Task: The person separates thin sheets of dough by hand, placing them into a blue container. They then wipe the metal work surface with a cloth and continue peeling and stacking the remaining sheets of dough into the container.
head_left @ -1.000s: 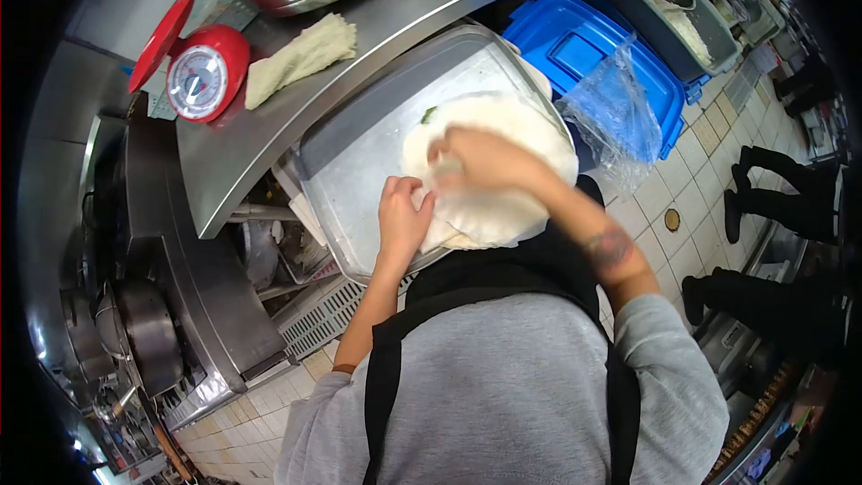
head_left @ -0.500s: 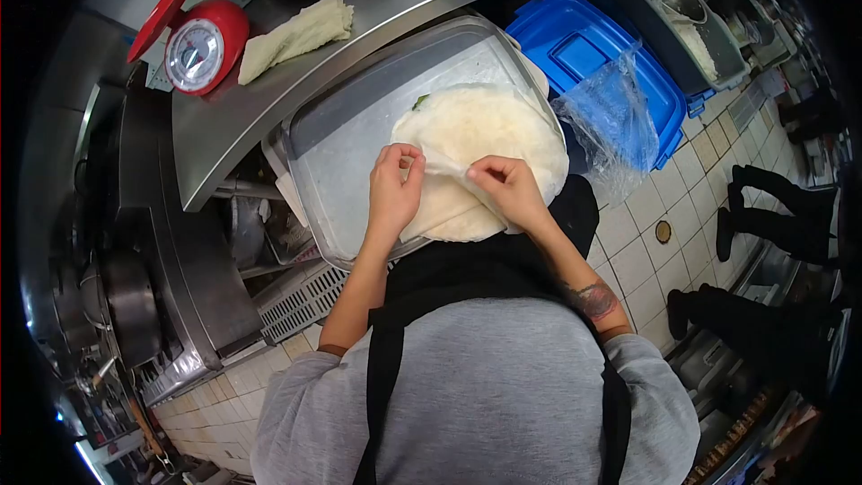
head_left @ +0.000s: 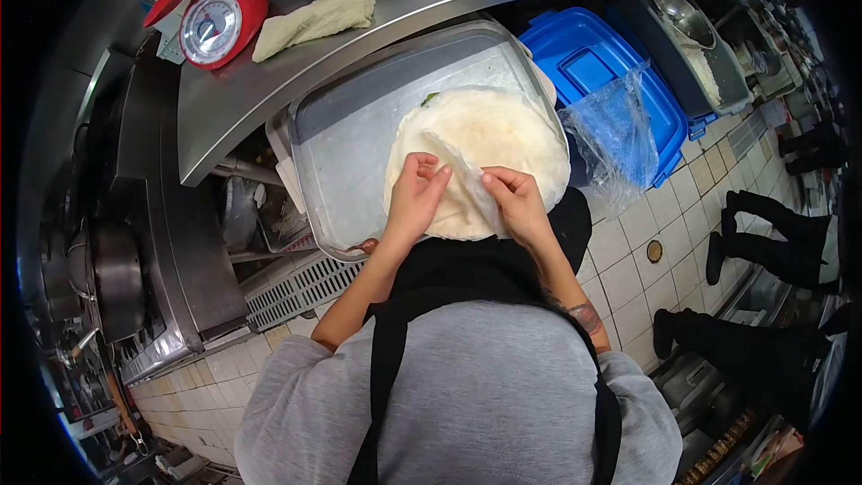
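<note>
A stack of large, round, pale dough sheets (head_left: 503, 126) lies on the right part of a metal tray (head_left: 337, 153), low in front of me. One thin, translucent sheet (head_left: 462, 181) is lifted into a flap near the stack's front. My right hand (head_left: 519, 202) pinches the flap's edge between thumb and fingers. Just left of the flap, my left hand (head_left: 417, 198) hovers over the stack with thumb and fingertips slightly apart. A small green bit (head_left: 429, 99) shows at the far edge of the sheets.
A steel counter (head_left: 224, 117) curves past the tray's far side, holding a red dial scale (head_left: 215, 22) and a folded cloth (head_left: 314, 22). Right of the tray are a blue lid (head_left: 602, 54) and clear plastic wrap (head_left: 615, 135). Another person's dark-clothed legs (head_left: 772, 229) appear at right.
The lifted sheet has turned from lying across between both hands to a slanting flap. My left hand has released its pinch and moved slightly right and down; the right still grips.
</note>
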A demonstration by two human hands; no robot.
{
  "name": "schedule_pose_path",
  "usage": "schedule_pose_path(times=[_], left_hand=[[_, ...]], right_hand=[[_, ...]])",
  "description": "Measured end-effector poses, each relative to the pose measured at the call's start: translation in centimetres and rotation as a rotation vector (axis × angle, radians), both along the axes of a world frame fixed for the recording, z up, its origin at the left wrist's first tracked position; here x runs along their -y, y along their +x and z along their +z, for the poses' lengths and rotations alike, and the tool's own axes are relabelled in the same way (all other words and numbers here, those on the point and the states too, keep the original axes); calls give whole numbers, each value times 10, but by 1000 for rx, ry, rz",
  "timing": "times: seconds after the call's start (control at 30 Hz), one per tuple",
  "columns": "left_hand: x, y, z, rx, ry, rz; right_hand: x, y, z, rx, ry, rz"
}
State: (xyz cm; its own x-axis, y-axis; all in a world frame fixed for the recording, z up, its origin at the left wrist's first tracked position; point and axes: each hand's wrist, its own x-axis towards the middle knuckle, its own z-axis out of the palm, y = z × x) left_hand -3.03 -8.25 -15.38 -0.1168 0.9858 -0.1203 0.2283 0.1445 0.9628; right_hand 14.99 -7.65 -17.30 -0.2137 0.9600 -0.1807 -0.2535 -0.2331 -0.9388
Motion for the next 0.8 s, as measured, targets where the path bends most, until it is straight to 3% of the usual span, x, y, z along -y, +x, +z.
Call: schedule_pose_path(times=[0.13, 0.23, 0.33, 0.47, 0.63, 0.73, 0.8], left_hand=[[0, 2, 18, -656, 646, 88], [-4, -1, 2, -212, 367, -296], [0, 18, -10, 628, -227, -306], [-10, 38, -12, 1093, -169, -120], [-28, 19, 15, 1254, -223, -211], [-49, -4, 19, 776, -144, -216], [-65, -21, 23, 986, -216, -198]], right_hand=[[-4, 1, -10, -89, -110, -96], [-11, 6, -2, -219, -188, -126], [-19, 5, 15, -309, -144, -98], [-21, -16, 66, -430, -36, 89], [-41, -3, 105, -622, 58, 115], [-48, 19, 102, -682, 0, -86], [-47, 37, 82, -558, -17, -248]])
